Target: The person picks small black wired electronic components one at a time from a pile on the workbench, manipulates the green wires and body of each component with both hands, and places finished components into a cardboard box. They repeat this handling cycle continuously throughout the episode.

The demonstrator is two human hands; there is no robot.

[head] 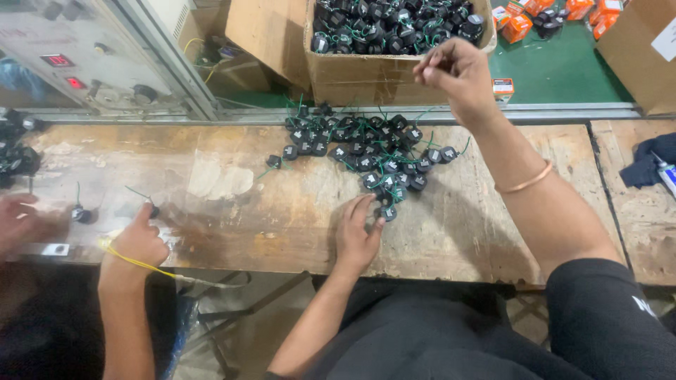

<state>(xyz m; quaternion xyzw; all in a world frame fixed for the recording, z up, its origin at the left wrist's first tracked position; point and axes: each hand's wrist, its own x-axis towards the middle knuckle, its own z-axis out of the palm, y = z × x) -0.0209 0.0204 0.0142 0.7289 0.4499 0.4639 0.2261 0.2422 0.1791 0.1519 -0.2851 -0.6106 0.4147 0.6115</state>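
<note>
worn wooden workbench (232, 211), green floor (556, 70), grey control cabinet (84, 56), cardboard boxes (366, 77) behind

Black parts (366, 151), seemingly green wires (266, 171).

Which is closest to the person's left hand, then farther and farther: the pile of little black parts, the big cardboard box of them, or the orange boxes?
From the left hand:
1. Pile of small black parts, touching its fingertips.
2. Brown cardboard box, behind the pile.
3. Small orange boxes, far right on green.

L hand (358, 236) flat, R hand (454, 70) raised, pinched.
</note>
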